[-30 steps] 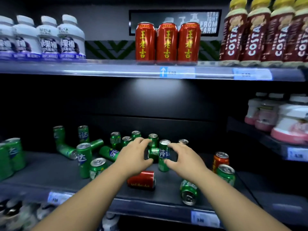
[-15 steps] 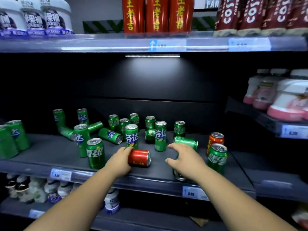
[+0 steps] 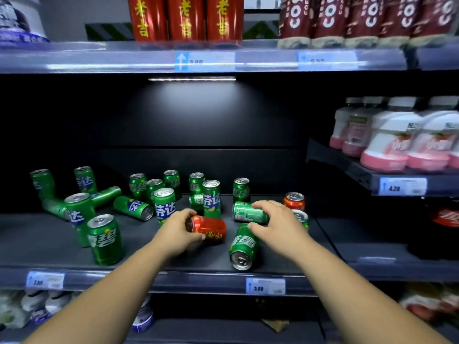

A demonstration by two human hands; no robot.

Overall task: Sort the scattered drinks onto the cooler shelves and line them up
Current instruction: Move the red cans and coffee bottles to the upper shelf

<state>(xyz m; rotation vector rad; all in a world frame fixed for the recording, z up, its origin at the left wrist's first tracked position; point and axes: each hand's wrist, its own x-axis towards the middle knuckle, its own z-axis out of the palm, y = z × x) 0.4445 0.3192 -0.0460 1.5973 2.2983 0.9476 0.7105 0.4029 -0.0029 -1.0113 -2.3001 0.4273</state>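
Since 0.5 s ago: closed left grip [image 3: 176, 232] round toppled red can [image 3: 211, 230]; kept right grip [image 3: 276, 225] curled over sideways green can [image 3: 246, 212].

The tall green cans [image 3: 164, 207] carry white "芬达", and the short green can [image 3: 105, 240] carries "雪碧". The tall red cans [image 3: 185, 18] show yellow "老吉". The dark red bottles [image 3: 295, 21] show "COS". The upper blue price tag [image 3: 205, 61] and the lower price tag [image 3: 265, 286] read "3.00"; the right price tag [image 3: 402, 186] reads "4.20".

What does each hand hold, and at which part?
Left hand grips the red can by its left end; right hand grips the crosswise green can by its right end.
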